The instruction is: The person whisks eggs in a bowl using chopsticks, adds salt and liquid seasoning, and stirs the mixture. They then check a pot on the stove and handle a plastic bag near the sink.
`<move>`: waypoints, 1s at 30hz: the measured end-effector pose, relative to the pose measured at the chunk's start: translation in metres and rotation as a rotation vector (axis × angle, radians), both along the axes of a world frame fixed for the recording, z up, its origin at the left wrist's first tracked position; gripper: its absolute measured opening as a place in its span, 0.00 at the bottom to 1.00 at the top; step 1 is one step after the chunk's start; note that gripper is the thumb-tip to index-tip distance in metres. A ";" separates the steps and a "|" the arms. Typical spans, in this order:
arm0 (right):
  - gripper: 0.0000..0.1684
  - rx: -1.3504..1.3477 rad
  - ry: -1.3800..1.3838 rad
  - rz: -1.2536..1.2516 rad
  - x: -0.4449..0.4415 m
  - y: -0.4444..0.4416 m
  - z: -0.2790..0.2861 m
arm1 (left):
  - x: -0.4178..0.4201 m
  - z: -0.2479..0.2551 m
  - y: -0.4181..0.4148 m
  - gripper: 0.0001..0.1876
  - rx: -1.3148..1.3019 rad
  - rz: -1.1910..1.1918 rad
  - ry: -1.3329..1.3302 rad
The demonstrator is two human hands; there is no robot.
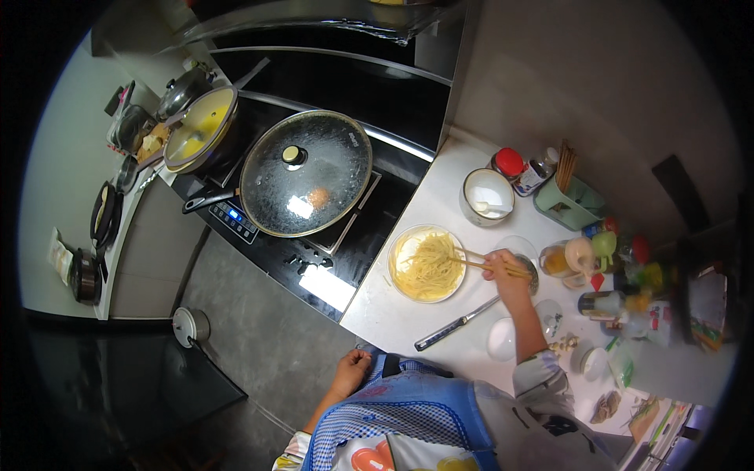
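My right hand (505, 274) grips a pair of wooden chopsticks (477, 262), their tips in a mound of pale yellow shreds (433, 265) on a round white plate (396, 288). A long-handled utensil (450, 331) lies on the white counter below the plate, its far end near my right wrist. My left hand (353, 368) hangs beside the blue checked apron (389, 412), fingers curled, with nothing visible in it. On the cooktop, a frying pan (206, 201) is covered by a fogged glass lid (330, 147); something orange-brown shows through it.
A white bowl (488, 191) with a spoon, a red-lidded jar (508, 162) and a green chopstick holder (559, 203) line the counter's back. Several bottles crowd the right. Left of the covered pan stands a second pan (200, 126) with yellow contents. A lidded pot (191, 327) is at lower left.
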State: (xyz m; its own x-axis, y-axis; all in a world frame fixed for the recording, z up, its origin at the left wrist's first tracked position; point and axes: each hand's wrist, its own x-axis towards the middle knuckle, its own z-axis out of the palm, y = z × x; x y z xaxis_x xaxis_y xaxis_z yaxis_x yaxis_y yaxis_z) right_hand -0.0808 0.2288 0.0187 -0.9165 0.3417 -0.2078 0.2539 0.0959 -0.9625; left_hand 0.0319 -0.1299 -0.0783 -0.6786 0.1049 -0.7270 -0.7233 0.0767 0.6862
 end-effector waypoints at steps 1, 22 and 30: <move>0.11 -0.037 0.023 -0.007 0.001 -0.001 -0.017 | -0.004 0.004 0.003 0.04 0.001 -0.015 0.008; 0.08 0.249 0.032 0.517 -0.038 -0.043 0.031 | -0.009 0.019 0.007 0.05 0.025 0.038 -0.007; 0.06 0.127 0.069 0.318 -0.018 -0.030 0.019 | -0.011 0.021 0.007 0.05 -0.006 0.015 -0.016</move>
